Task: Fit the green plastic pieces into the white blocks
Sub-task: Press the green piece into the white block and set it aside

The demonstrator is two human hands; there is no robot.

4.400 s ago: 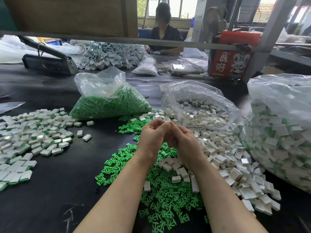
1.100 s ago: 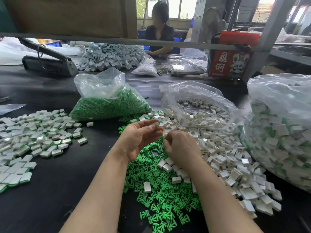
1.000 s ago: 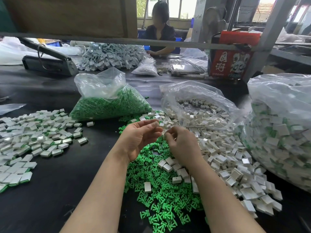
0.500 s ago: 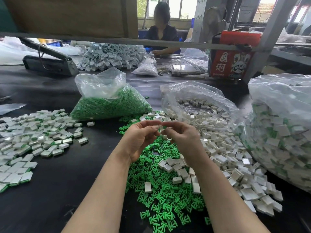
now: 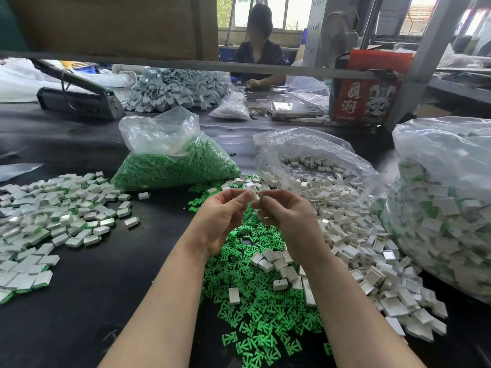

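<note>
holding a white block (image 5: 254,195) in the fingertips of the left hand (image 5: 221,217) and a green piece (image 5: 261,195) in the pinch of the right hand (image 5: 285,216), the person brings the two parts tip to tip, raised above the black worktop (image 5: 79,301). both hands are narrowed to a fine pinch, thumb against forefinger, the other fingers loosely curled. whether the piece has entered the block cannot be told; both are small and partly hidden by the fingers.

directly below the hands lies a loose scatter of green pieces (image 5: 255,314); below and outward of the right hand lies a heap of empty white blocks (image 5: 353,251). outward of the left hand, well apart, lies a spread of finished blocks (image 5: 50,221) with green edges showing. beyond the hands stand a bag of green pieces (image 5: 172,166) and an open bag of white blocks (image 5: 313,168).

handling, as judged: both parts look like hard moulded plastic, very light, stiff and smooth, so they are likely to slip or flick away under a careless pinch. the block is best held by its two broad flat faces, leaving the open end free; the green piece by its wider, forked end, so that the narrow end leads into the opening. little force should be needed, and skewed pressure may bend the thin prongs.
</note>
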